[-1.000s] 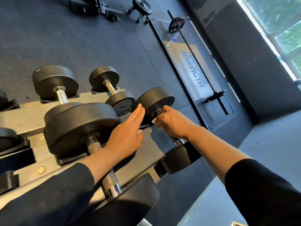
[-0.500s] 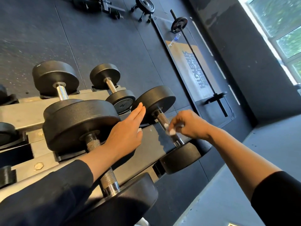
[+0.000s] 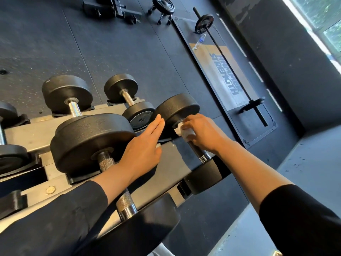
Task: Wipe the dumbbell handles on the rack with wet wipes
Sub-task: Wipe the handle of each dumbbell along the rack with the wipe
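On the rack (image 3: 171,157), the right hand (image 3: 203,132) clutches a white wet wipe (image 3: 184,131) around a dumbbell handle (image 3: 196,150); the left hand (image 3: 144,146) rests flat, fingers straight.

Both arms wear black sleeves of a plain, matte cloth without markings. The left sleeve (image 3: 55,222), at 8 o'clock, ends partway along the forearm; the right sleeve (image 3: 302,218), at 4 o'clock, ends higher, leaving more forearm bare. The left hand (image 3: 142,150) and right hand (image 3: 203,132) are bare, without rings or watch.
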`<state>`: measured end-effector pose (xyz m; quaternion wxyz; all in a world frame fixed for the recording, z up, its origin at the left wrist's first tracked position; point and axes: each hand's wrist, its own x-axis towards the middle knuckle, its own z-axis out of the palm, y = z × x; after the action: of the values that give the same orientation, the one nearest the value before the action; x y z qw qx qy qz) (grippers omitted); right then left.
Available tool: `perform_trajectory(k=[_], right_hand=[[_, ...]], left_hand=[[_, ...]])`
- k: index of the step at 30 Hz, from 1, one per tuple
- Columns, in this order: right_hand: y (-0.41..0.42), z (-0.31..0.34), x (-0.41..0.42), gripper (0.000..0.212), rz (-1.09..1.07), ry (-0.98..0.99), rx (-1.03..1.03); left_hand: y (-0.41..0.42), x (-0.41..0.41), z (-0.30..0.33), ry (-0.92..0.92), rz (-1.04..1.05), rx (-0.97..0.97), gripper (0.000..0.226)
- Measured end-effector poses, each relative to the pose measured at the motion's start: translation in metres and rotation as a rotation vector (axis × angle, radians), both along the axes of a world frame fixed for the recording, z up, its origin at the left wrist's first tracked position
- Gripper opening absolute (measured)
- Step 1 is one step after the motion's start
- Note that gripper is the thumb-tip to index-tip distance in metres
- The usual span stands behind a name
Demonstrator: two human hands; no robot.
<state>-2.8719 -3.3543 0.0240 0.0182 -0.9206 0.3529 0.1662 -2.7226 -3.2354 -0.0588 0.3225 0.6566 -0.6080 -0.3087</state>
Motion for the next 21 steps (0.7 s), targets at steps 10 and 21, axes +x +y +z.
perform_trajectory(k=[10, 21], right_hand=[[0.0, 0.031, -0.016, 0.019, -0.181, 0.164, 0.244], [-0.01, 0.026, -0.051, 0.019, -0.398, -0.311, 0.101]], left_hand=[[0.0, 0.002, 0.001, 0.012, -0.022, 0.014, 0.071], [0.004, -0.002, 0.011, -0.006, 0.007, -0.049, 0.068]])
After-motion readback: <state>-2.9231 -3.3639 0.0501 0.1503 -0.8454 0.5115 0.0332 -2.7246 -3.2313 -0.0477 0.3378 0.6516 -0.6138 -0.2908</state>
